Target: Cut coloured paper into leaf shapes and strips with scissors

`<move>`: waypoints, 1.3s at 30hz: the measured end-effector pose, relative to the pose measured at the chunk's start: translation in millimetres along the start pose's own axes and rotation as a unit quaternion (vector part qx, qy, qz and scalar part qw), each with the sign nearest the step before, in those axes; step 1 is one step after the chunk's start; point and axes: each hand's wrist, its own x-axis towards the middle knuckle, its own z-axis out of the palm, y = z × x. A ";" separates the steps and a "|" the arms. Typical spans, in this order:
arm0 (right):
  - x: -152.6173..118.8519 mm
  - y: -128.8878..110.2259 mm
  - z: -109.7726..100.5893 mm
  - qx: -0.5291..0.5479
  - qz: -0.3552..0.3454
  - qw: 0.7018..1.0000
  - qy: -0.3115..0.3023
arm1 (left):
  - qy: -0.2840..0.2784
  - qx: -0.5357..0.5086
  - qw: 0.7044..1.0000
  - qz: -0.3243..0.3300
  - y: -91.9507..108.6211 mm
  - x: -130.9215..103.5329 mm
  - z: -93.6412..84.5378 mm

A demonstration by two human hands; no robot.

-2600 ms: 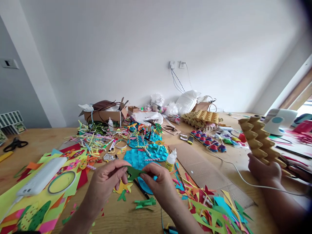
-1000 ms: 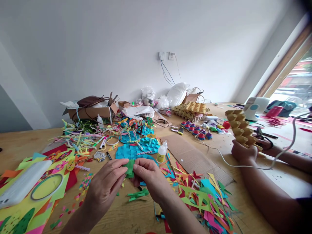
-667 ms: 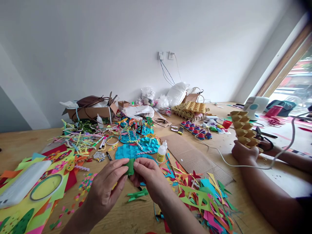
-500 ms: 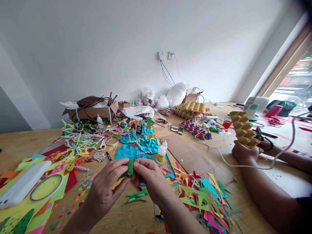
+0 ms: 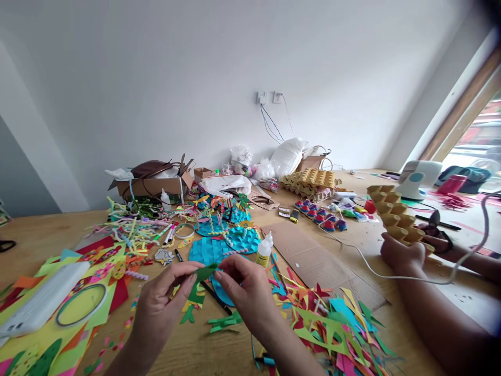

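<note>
Two bare hands come close together over the wooden table (image 5: 191,352) in the head view. The left hand (image 5: 162,297) pinches one end of a small piece of green paper (image 5: 205,271) between thumb and fingers. The right hand (image 5: 248,290) pinches the other end, so the paper is up off the table between them. Just past the right hand stands a white glue bottle (image 5: 264,251) with a yellow label. Blue round paper pieces (image 5: 205,249) lie behind the hands, and some green strips (image 5: 225,322) lie near the right wrist. Lots of bright paper scraps (image 5: 329,339) are heaped to the right, beside a long flat brown cardboard (image 5: 313,258). Farther right, another person's hand (image 5: 403,253) holds up a yellow-brown egg tray (image 5: 393,211).
</note>
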 end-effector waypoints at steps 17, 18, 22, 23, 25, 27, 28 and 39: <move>-6.1 -12.4 -1.9 -0.103 -0.105 0.989 0.004 | -0.016 -0.163 0.977 -0.139 -4.7 -3.6 0.8; -6.3 -12.9 -2.3 -0.102 -0.102 0.989 0.000 | -0.016 -0.167 0.975 -0.143 -5.7 -3.8 0.7; -6.7 -13.8 -3.9 -0.098 -0.094 0.991 -0.009 | -0.021 -0.180 0.970 -0.159 -8.4 -4.3 1.3; -6.7 -13.8 -4.2 -0.097 -0.091 0.991 -0.010 | -0.021 -0.186 0.969 -0.163 -8.2 -4.2 1.6; -6.8 -13.8 -4.8 -0.096 -0.085 0.992 -0.013 | -0.020 -0.198 0.965 -0.169 -6.8 -4.1 2.6; -6.8 -14.2 -5.5 -0.095 -0.080 0.992 -0.015 | -0.017 -0.207 0.962 -0.177 -4.5 -4.1 3.4; -6.7 -14.6 -5.8 -0.096 -0.078 0.992 -0.015 | -0.017 -0.211 0.961 -0.181 -3.4 -4.1 3.6; -6.1 -13.0 -8.2 -0.101 -0.062 0.992 -0.038 | -0.047 -0.154 0.972 -0.171 -2.6 -0.4 3.1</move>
